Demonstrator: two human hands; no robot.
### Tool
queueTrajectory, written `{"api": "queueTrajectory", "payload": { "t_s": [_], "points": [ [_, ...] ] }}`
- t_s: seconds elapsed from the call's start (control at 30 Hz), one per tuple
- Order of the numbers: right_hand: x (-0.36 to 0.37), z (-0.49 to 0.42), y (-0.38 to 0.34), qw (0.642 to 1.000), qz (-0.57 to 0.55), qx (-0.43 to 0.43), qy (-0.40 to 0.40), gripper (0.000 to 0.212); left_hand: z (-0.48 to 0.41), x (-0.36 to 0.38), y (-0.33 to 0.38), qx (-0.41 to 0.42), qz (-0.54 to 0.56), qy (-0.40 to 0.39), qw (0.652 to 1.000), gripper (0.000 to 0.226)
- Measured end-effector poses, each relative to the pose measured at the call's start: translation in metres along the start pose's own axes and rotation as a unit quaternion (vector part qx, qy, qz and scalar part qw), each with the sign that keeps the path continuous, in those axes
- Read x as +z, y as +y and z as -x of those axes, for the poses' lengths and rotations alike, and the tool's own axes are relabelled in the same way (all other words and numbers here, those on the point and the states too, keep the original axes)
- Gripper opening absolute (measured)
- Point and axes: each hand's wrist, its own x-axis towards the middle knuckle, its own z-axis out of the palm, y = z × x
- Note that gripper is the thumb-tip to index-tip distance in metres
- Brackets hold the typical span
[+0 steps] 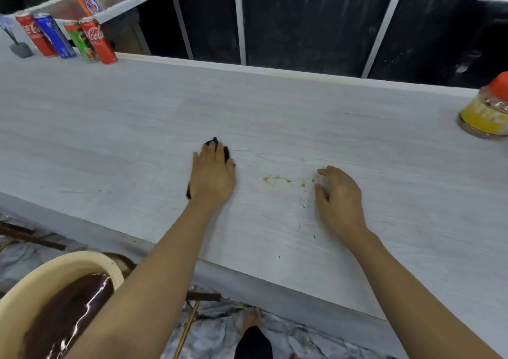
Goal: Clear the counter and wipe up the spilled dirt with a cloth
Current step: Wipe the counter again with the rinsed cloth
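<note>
My left hand (211, 174) lies flat on a dark cloth (226, 152) and presses it onto the pale wooden counter (275, 117); only the cloth's edges show around my fingers and wrist. To its right a yellowish ring-shaped stain (276, 179) and small yellow spots mark the counter. Dark specks of dirt (302, 221) lie nearer the front edge. My right hand (339, 196) rests on the counter just right of the stain, fingers loosely bent, holding nothing.
Several drink cans (66, 38) stand at the counter's far left beside a small grey stand (20, 49). A yellow jar with an orange lid (486, 111) sits at the far right. A cream basin of brown water (63, 303) is below left.
</note>
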Motion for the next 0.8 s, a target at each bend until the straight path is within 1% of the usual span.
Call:
{"api": "queueTrajectory", "payload": {
  "t_s": [0.07,0.1,0.13,0.17,0.2,0.23,0.27,0.33,0.37,0.4,0.43,0.47,0.5,0.53,0.6,0.63,0.67,0.7,0.73,0.77,0.8],
  "points": [
    [0.001,-0.016,-0.001,1.000,0.012,0.018,0.011,0.034,0.027,0.016,0.055,0.124,0.014,-0.029,0.992,0.056],
    [0.001,-0.025,-0.001,0.999,0.021,0.021,0.015,0.034,0.051,0.015,0.071,0.198,0.011,-0.058,0.978,0.057],
    [0.002,-0.033,-0.001,0.999,0.029,0.023,0.017,0.034,0.072,0.010,0.074,0.262,0.019,-0.087,0.961,0.059],
    [0.002,-0.041,0.000,0.999,0.037,0.026,0.017,0.034,0.083,0.001,0.063,0.305,0.039,-0.104,0.946,0.060],
    [0.003,-0.048,0.001,0.998,0.046,0.032,0.016,0.034,0.080,-0.006,0.042,0.327,0.054,-0.109,0.937,0.061],
    [0.005,-0.054,0.001,0.998,0.054,0.039,0.017,0.034,0.065,-0.010,0.018,0.322,0.053,-0.097,0.940,0.061],
    [0.006,-0.059,0.001,0.997,0.061,0.045,0.018,0.034,0.041,-0.012,-0.009,0.293,0.041,-0.078,0.952,0.060],
    [0.008,-0.068,0.003,0.995,0.079,0.058,0.019,0.035,-0.031,-0.008,-0.050,0.177,0.020,-0.051,0.983,0.059],
    [0.008,-0.072,0.004,0.994,0.089,0.066,0.019,0.035,-0.067,-0.006,-0.057,0.121,0.007,-0.049,0.991,0.058],
    [0.008,-0.075,0.006,0.992,0.098,0.076,0.019,0.035,-0.096,-0.003,-0.052,0.085,0.001,-0.044,0.995,0.058],
    [0.008,-0.078,0.008,0.991,0.106,0.085,0.019,0.036,-0.114,0.004,-0.035,0.069,-0.001,-0.035,0.997,0.058],
    [0.007,-0.081,0.011,0.989,0.112,0.092,0.020,0.036,-0.120,0.013,-0.010,0.075,-0.001,-0.034,0.997,0.057],
    [0.006,-0.085,0.014,0.988,0.118,0.097,0.022,0.036,-0.113,0.023,0.020,0.104,0.004,-0.042,0.994,0.057],
    [0.005,-0.089,0.016,0.987,0.120,0.102,0.026,0.037,-0.093,0.032,0.049,0.158,0.014,-0.051,0.986,0.056],
    [0.003,-0.098,0.021,0.985,0.123,0.119,0.028,0.038,-0.028,0.036,0.088,0.295,0.025,-0.083,0.952,0.056],
    [0.003,-0.101,0.022,0.984,0.128,0.125,0.027,0.039,-0.004,0.032,0.090,0.353,0.028,-0.108,0.929,0.055],
    [0.004,-0.104,0.024,0.982,0.138,0.127,0.025,0.040,0.005,0.027,0.081,0.393,0.039,-0.121,0.911,0.055],
    [0.006,-0.104,0.025,0.980,0.151,0.127,0.022,0.042,-0.004,0.022,0.065,0.414,0.051,-0.128,0.900,0.055],
    [0.008,-0.104,0.026,0.978,0.160,0.130,0.021,0.043,-0.025,0.021,0.047,0.411,0.052,-0.120,0.902,0.055],
    [0.009,-0.104,0.026,0.977,0.164,0.132,0.022,0.044,-0.054,0.022,0.029,0.384,0.046,-0.104,0.916,0.056],
    [0.011,-0.104,0.026,0.976,0.166,0.135,0.023,0.044,-0.090,0.025,0.012,0.337,0.036,-0.083,0.937,0.058]
  ]
}}
